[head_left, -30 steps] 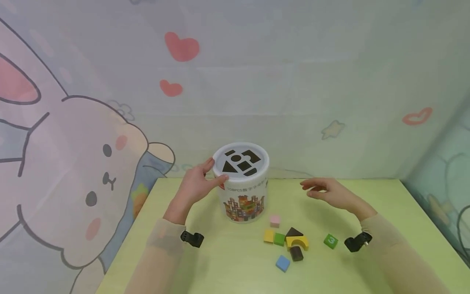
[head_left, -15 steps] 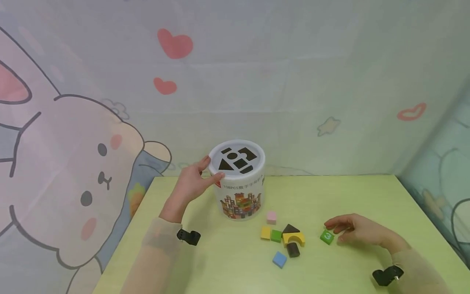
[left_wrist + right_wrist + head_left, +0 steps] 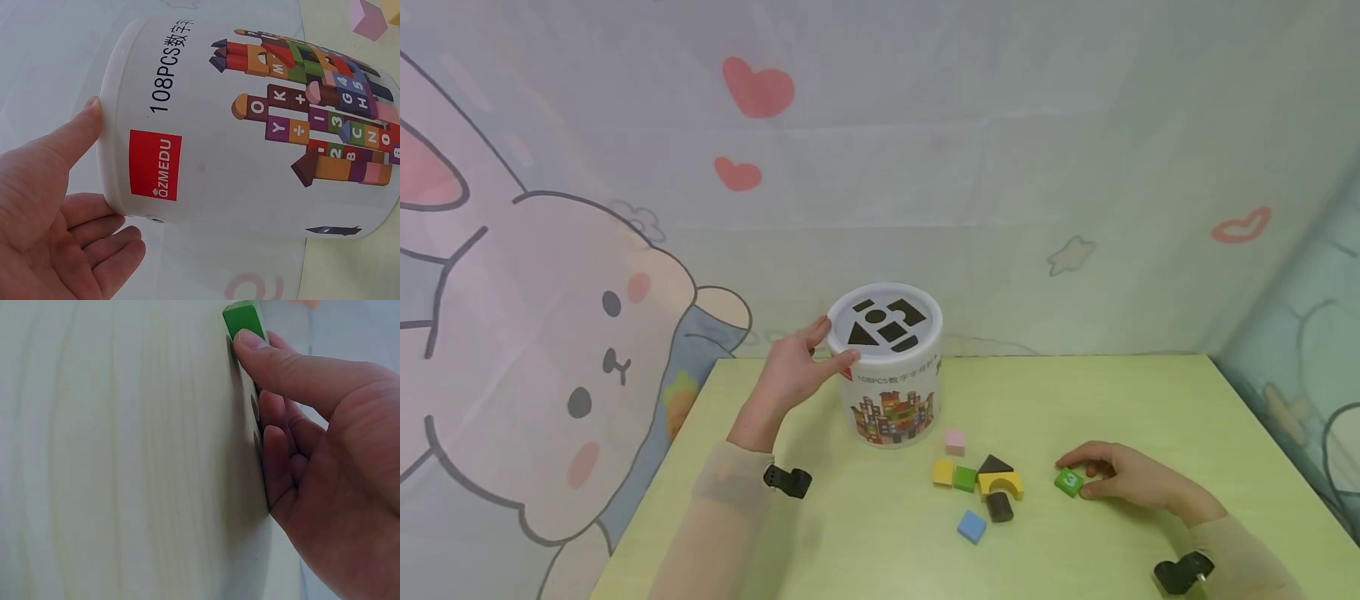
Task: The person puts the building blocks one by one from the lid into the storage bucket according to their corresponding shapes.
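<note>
A white bucket (image 3: 880, 379) with a lid (image 3: 901, 315) of shaped holes stands on the table, a block-city picture on its side. My left hand (image 3: 786, 375) holds its rim from the left, thumb toward the front and fingers at the far side. In the left wrist view, thumb and fingertips are right at the rim. My right hand (image 3: 1138, 477) is low over the table at the right. Its thumb and index finger pinch a green block (image 3: 1068, 482) marked 3. The right wrist view shows the thumb (image 3: 253, 340) against that block's side.
In front of the bucket lie a pink block (image 3: 955, 442), a yellow block (image 3: 943, 472), a plain green block (image 3: 965, 478), a dark triangle (image 3: 996, 464), a yellow arch (image 3: 1002, 483), a dark cylinder (image 3: 999, 507) and a blue block (image 3: 972, 526). A printed cloth (image 3: 1000, 167) hangs behind the table.
My right hand has come down and toward me, and its thumb and index finger have closed on the green block marked 3. The left hand has stayed on the bucket's rim.
</note>
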{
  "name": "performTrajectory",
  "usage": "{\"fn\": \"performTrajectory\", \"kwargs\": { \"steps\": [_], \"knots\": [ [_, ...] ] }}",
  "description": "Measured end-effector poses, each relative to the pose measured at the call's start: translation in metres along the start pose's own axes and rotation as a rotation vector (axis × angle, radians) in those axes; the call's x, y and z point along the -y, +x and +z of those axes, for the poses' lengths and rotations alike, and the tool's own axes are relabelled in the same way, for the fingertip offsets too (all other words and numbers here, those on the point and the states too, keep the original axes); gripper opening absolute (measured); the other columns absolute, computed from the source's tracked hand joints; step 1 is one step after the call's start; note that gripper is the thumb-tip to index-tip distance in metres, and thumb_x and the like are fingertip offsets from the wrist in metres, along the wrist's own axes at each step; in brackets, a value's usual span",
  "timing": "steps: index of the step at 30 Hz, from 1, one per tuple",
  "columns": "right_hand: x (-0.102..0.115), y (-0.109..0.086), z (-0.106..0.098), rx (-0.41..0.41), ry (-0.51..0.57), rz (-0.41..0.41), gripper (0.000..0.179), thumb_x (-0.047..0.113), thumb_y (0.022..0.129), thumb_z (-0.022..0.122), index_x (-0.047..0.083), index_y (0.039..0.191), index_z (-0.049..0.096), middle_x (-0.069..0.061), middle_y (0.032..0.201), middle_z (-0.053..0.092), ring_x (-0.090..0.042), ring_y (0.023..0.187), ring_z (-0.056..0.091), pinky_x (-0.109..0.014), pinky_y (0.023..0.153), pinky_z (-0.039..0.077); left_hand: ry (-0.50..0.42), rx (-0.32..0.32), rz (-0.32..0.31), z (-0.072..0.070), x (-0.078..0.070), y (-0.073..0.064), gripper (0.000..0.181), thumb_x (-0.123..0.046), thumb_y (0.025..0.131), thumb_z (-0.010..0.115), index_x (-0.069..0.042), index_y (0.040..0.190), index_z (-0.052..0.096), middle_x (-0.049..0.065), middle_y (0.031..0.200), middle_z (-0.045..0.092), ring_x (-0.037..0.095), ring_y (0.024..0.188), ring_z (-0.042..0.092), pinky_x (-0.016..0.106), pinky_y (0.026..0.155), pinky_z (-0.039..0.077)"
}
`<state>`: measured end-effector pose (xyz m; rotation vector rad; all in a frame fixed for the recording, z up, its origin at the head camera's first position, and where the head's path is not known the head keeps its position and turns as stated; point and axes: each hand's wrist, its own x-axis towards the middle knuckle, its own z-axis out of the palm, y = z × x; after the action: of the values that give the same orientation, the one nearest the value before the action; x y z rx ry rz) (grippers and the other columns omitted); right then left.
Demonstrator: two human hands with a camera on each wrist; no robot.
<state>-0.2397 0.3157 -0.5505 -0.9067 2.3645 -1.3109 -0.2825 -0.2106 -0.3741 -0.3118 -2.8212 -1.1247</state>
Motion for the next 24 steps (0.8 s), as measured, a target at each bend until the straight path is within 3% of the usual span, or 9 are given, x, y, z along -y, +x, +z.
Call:
{"fn": "performTrajectory", "kwargs": {
  "steps": [10,16,24],
  "knots": [
    [0.0002,0.0010,0.0016,0.000,0.016,0.028,0.035,0.011,0.100,0.077,0.002,0.133,0.070,-0.006,0.121,0.066,-0.014,0.090,0.054,-0.023,0.079,0.047,-0.004,-0.010,0.006,-0.0007,-0.0014,-0.0008,0.088,-0.052,0.098,0.077,-0.008,0.164,0.040,0.003,0.172,0.032,0.043,0.148,0.046,0.054,0.113,0.047],
    [0.0006,0.0022,0.0022,-0.001,0.011,0.059,0.033,0.013,0.099,0.078,0.004,0.130,0.071,-0.002,0.108,0.064,-0.011,0.086,0.052,-0.026,0.073,0.045,-0.009,-0.005,0.002,-0.0008,-0.0012,0.0000,0.088,-0.052,0.098,0.077,-0.008,0.164,0.039,0.002,0.173,0.032,0.042,0.149,0.046,0.052,0.114,0.046],
    [0.0065,0.0012,0.0030,-0.089,-0.055,0.117,0.034,0.020,0.099,0.080,0.006,0.128,0.071,0.001,0.109,0.070,-0.007,0.095,0.064,-0.026,0.079,0.053,-0.008,-0.003,0.008,-0.0012,-0.0022,-0.0014,0.089,-0.052,0.098,0.077,-0.006,0.164,0.039,0.004,0.173,0.032,0.043,0.148,0.046,0.053,0.114,0.046]
  ]
}}
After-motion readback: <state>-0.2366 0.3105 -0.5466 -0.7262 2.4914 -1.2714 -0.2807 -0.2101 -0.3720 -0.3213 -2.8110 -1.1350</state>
